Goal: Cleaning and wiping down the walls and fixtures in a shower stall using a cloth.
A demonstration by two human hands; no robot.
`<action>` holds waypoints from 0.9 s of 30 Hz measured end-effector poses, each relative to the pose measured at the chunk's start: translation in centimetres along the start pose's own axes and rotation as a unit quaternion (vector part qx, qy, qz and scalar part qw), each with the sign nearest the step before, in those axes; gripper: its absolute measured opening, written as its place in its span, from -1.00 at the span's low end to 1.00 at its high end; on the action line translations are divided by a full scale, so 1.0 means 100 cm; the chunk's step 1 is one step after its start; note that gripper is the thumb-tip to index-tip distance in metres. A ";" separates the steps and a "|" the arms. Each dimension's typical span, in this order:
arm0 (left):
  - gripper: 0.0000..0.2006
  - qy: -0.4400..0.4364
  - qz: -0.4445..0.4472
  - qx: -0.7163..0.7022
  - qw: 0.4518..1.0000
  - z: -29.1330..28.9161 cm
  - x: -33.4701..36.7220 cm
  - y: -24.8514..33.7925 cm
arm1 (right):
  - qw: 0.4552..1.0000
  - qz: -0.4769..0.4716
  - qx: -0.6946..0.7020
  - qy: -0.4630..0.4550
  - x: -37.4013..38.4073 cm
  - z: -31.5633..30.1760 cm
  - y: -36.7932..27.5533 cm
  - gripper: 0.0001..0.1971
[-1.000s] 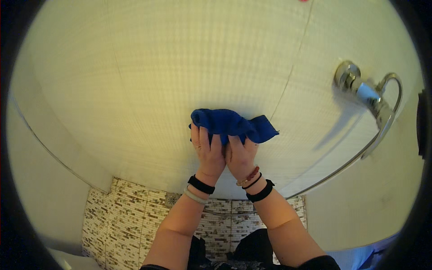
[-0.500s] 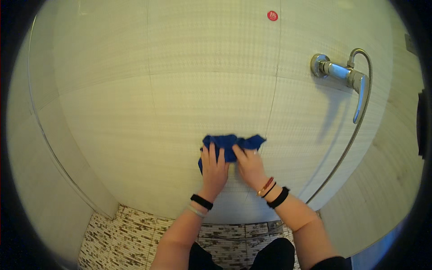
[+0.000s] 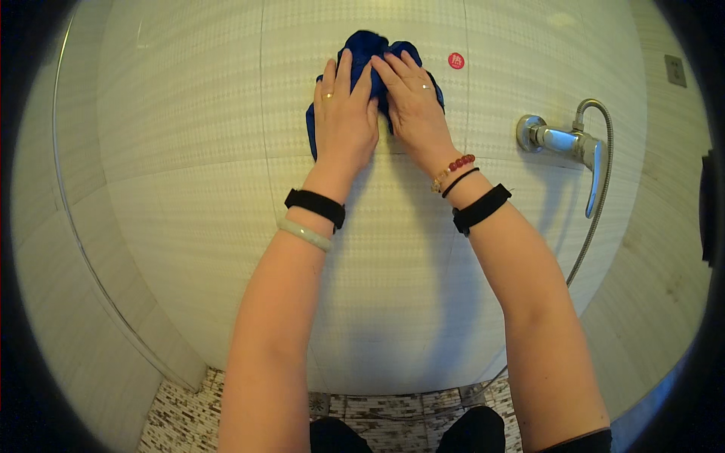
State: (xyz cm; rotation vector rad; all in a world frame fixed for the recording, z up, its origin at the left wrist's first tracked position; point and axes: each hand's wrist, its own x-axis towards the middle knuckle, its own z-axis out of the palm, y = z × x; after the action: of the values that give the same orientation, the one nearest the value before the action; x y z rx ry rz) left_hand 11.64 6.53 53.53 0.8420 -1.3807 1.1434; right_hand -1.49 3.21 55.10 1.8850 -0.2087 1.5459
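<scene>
A crumpled dark blue cloth (image 3: pixel 365 47) lies against the upper part of the light tiled wall. My left hand (image 3: pixel 343 121) presses on its left side, fingers stretched out and spread, with a ring on one. On the cloth's right side rests my right hand (image 3: pixel 418 109), its fingers also extended flat over the fabric. The two hands are close together, and the cloth bunches up above and between them. Part of the cloth hangs out left of my left hand, and a bit shows right of my right hand. The hands hide the rest.
On the wall to the right is a chrome shower mixer (image 3: pixel 563 140) with a metal hose (image 3: pixel 609 151) curving down. A round red sticker (image 3: pixel 456 60) is beside the cloth. A metal strip (image 3: pixel 83 249) runs down the left side. Patterned mosaic floor (image 3: pixel 181 408) lies below.
Both hands have moved far up the wall together with the cloth, from its lower middle to beside the red sticker. My arms now stretch upward, and the view has tilted slightly.
</scene>
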 end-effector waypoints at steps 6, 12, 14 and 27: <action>-0.50 -0.003 -0.042 0.030 0.999 -0.004 -0.050 0.012 | 0.999 0.008 0.022 -0.035 -0.041 0.008 -0.027 -0.48; -0.45 -0.053 -0.135 0.012 0.989 -0.012 -0.126 0.029 | 0.993 0.022 0.051 -0.103 -0.102 0.010 -0.059 -0.48; -0.46 -0.062 -0.150 0.010 0.987 -0.018 -0.161 0.033 | 0.990 0.029 0.069 -0.121 -0.128 0.013 -0.075 -0.49; -0.50 -0.217 -0.161 -0.042 0.962 -0.067 -0.297 0.050 | 0.940 -0.059 0.129 -0.310 -0.223 -0.008 -0.115 -0.44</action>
State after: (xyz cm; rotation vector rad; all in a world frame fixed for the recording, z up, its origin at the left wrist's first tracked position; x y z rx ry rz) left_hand 13.25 10.90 23.03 1.2542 -1.5579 0.6648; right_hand -2.42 5.98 30.14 2.5046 -0.1694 0.8900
